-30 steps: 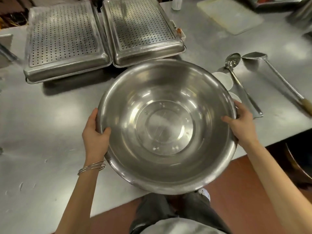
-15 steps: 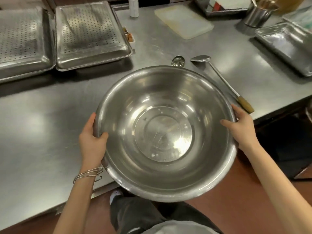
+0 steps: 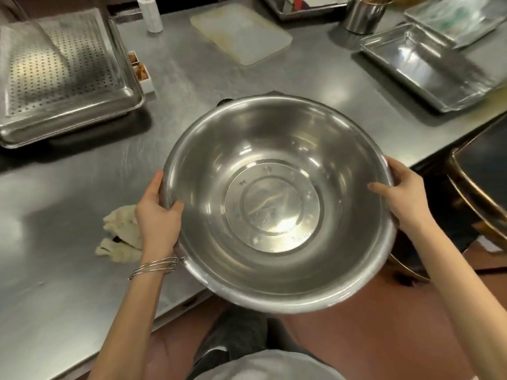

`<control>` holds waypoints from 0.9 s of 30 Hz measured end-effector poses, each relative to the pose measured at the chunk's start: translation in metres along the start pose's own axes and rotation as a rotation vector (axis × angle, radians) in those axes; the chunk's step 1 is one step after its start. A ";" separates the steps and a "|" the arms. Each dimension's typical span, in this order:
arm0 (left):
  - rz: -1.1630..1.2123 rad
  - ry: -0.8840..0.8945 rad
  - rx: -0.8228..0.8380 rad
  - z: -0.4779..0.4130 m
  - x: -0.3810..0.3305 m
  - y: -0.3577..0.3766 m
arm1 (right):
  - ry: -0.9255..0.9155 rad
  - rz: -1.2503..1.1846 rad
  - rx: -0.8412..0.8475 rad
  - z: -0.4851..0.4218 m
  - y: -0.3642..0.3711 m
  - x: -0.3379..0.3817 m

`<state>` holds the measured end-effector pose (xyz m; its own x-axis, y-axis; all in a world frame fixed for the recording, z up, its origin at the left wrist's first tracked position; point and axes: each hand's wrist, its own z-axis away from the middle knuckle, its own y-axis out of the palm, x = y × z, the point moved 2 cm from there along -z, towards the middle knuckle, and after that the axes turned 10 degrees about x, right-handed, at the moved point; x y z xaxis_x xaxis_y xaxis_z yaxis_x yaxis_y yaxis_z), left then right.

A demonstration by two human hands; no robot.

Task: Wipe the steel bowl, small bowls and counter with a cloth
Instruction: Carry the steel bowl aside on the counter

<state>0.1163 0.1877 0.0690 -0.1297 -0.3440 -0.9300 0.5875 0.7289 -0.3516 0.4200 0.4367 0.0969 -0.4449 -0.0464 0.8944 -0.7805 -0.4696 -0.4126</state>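
A large steel bowl (image 3: 277,207) is held up in front of me, over the counter's near edge, tilted so its wet inside faces the camera. My left hand (image 3: 157,215) grips its left rim, thumb inside. My right hand (image 3: 403,198) grips the right rim the same way. A crumpled cream cloth (image 3: 120,237) lies on the steel counter (image 3: 68,204) just left of my left wrist. The small bowls are hidden from view.
A perforated steel tray (image 3: 60,78) sits at the back left. Behind the bowl lie a white cutting board (image 3: 241,32) and a small white bottle (image 3: 150,13). Flat steel trays (image 3: 422,67) and a steel cup (image 3: 362,15) stand at the right. A dark round rim (image 3: 477,187) is beyond the counter's right end.
The view and the bowl have shifted right along the counter. The spoon and ladle are now hidden behind the bowl, and the cloth has come into view at the left.
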 end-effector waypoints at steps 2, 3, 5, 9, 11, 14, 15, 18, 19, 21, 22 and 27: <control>0.006 0.006 0.014 -0.018 -0.009 0.016 | -0.013 0.005 -0.015 -0.018 -0.011 0.003; 0.007 0.010 0.028 -0.029 -0.014 0.024 | -0.012 0.000 -0.023 -0.028 -0.016 0.005; 0.024 0.027 0.051 -0.052 -0.023 0.040 | -0.008 -0.009 -0.034 -0.047 -0.026 0.010; 0.057 0.054 0.076 -0.090 -0.044 0.075 | -0.019 0.031 -0.075 -0.086 -0.048 0.017; 0.056 0.066 0.083 -0.104 -0.055 0.094 | -0.011 0.039 -0.092 -0.104 -0.060 0.015; 0.028 0.084 0.083 -0.119 -0.069 0.121 | 0.002 0.050 -0.105 -0.129 -0.078 0.008; 0.015 0.090 0.083 -0.123 -0.074 0.131 | 0.006 0.052 -0.112 -0.138 -0.084 0.004; 0.022 0.079 0.081 -0.136 -0.083 0.163 | 0.042 0.045 -0.120 -0.172 -0.106 -0.011; 0.024 0.070 0.084 -0.141 -0.086 0.175 | 0.052 0.052 -0.117 -0.184 -0.114 -0.016; 0.044 0.050 0.079 -0.151 -0.091 0.202 | 0.067 0.060 -0.109 -0.211 -0.134 -0.028; 0.053 0.041 0.069 -0.157 -0.094 0.215 | 0.068 0.060 -0.100 -0.224 -0.145 -0.032; 0.101 0.022 0.023 -0.175 -0.118 0.285 | 0.022 0.058 -0.043 -0.295 -0.197 -0.044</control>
<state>0.1593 0.5392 0.0593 -0.0864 -0.2563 -0.9627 0.6165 0.7453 -0.2537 0.4640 0.7909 0.0879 -0.4992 -0.0531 0.8649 -0.7712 -0.4279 -0.4714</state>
